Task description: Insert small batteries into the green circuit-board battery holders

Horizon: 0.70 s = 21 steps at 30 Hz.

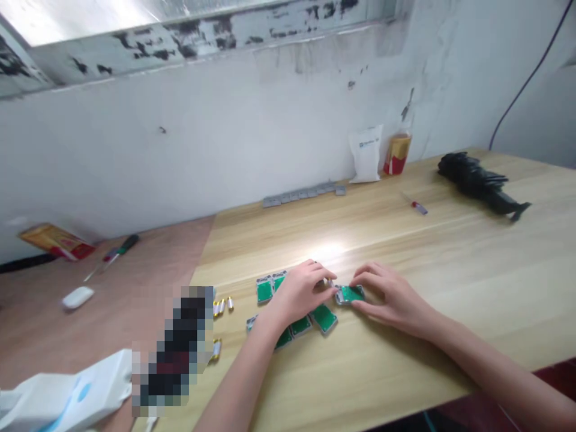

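One green circuit board (349,294) lies at nine o'clock from the right hand (390,297), pinched between its thumb at the board's near edge and its fingers at the far one. From the left hand (302,294) it sits at three o'clock, just beyond the curled fingertips; whether these grip anything, I cannot tell.

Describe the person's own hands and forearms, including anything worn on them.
The left hand and right hand are ungloved, with slender fingers; no ring, watch or bracelet shows. The left forearm and right forearm are bare, with no sleeve in view.
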Each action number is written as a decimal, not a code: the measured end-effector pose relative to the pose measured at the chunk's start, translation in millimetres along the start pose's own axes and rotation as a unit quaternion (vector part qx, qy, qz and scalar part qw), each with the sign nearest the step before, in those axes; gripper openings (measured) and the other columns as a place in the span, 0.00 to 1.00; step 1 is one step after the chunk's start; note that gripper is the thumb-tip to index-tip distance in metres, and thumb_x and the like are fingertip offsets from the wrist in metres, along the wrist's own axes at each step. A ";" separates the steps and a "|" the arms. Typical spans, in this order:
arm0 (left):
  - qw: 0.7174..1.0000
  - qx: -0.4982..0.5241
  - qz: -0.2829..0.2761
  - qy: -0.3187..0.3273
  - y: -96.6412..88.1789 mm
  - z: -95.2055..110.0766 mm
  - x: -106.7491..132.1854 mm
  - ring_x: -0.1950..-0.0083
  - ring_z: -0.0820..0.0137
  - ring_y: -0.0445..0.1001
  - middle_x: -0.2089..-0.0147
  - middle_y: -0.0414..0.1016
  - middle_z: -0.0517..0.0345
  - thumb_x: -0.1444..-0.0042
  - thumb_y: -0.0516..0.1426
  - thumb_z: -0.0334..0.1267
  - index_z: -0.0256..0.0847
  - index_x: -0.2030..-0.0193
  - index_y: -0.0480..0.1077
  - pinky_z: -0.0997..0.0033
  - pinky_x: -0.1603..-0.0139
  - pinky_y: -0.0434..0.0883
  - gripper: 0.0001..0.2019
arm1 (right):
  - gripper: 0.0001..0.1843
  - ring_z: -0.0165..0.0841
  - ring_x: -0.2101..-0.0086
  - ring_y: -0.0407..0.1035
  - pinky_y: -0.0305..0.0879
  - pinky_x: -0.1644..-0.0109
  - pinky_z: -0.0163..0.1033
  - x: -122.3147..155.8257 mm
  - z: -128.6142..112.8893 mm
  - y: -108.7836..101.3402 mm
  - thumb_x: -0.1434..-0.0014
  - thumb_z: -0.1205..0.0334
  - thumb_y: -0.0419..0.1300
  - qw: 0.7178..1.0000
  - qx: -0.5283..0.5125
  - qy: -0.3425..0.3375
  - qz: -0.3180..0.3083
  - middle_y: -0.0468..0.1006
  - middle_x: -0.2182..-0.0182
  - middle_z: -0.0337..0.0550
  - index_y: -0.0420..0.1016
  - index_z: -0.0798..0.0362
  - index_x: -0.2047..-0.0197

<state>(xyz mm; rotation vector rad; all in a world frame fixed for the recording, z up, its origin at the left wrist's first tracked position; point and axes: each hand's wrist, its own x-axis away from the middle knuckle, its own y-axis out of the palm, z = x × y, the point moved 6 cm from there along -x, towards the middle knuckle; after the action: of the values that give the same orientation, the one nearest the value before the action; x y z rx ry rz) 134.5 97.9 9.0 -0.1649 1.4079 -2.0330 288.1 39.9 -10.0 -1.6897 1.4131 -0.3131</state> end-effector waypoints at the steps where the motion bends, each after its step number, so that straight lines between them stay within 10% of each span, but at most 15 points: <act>1: 1.000 0.001 -0.001 0.000 0.2 0.0 0.0 0.54 0.64 0.73 0.57 0.78 0.53 0.41 0.60 0.39 0.40 0.57 0.75 0.65 0.53 0.70 0.08 | 0.07 0.38 0.56 0.68 0.63 0.51 0.45 -0.4 0.1 0.0 0.42 0.63 0.63 1.000 -0.005 0.003 -0.001 0.74 0.59 0.44 0.73 0.49 0.59; 21: 1.000 -0.004 -0.002 0.006 -2.2 3.0 0.9 0.56 0.65 0.73 0.60 0.77 0.53 0.40 0.59 0.38 0.40 0.58 0.75 0.66 0.53 0.69 0.07 | 0.10 0.39 0.59 0.69 0.64 0.54 0.46 2.8 0.9 -9.2 0.33 0.62 0.51 0.998 0.024 -0.025 0.062 0.75 0.61 0.46 0.74 0.50 0.58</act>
<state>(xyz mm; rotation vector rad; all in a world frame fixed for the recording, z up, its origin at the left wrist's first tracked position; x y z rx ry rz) 134.1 95.4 11.9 -0.1602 1.4235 -2.0349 295.7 37.5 -4.6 -1.5544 1.4552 -0.2325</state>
